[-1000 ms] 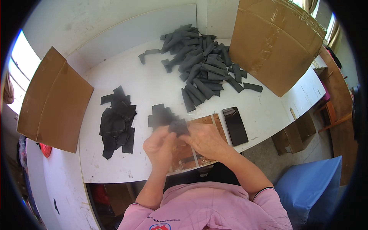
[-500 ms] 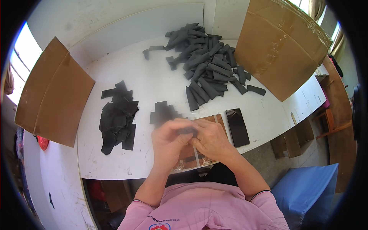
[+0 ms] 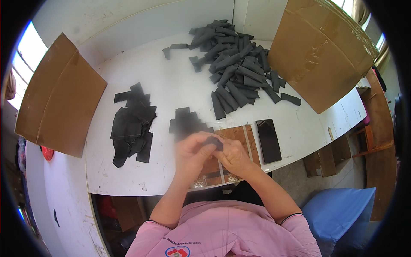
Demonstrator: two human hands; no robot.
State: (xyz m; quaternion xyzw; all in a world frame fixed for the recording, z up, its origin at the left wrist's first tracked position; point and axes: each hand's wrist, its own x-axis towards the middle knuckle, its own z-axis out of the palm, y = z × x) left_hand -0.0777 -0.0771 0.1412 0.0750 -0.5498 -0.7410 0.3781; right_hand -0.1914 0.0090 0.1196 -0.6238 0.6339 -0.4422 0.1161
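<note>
Close together at the table's front edge, both my hands work on one small dark grey fabric piece (image 3: 213,142). My left hand (image 3: 190,150) curls round it with the thumb across it, and my right hand (image 3: 238,157) grips its right end with closed fingers. Much of the piece is hidden by the fingers. Beneath the hands lies a brown wooden board (image 3: 236,135) with pale strips. Just beyond them is a small pile of flat black fabric pieces (image 3: 185,120), looking hazy. A larger heap of flat black fabric pieces (image 3: 132,124) lies to the left.
Rolled dark grey tube-like pieces (image 3: 239,64) are heaped at the back. A black phone (image 3: 268,141) lies right of the board. Cardboard boxes stand left (image 3: 60,98) and right (image 3: 321,51) on the white table (image 3: 158,81). A blue bag-like object (image 3: 338,214) is at lower right.
The whole view has shifted slightly. My hands stay together on the dark piece, and the fingers have changed position a little, so more of it shows between them.
</note>
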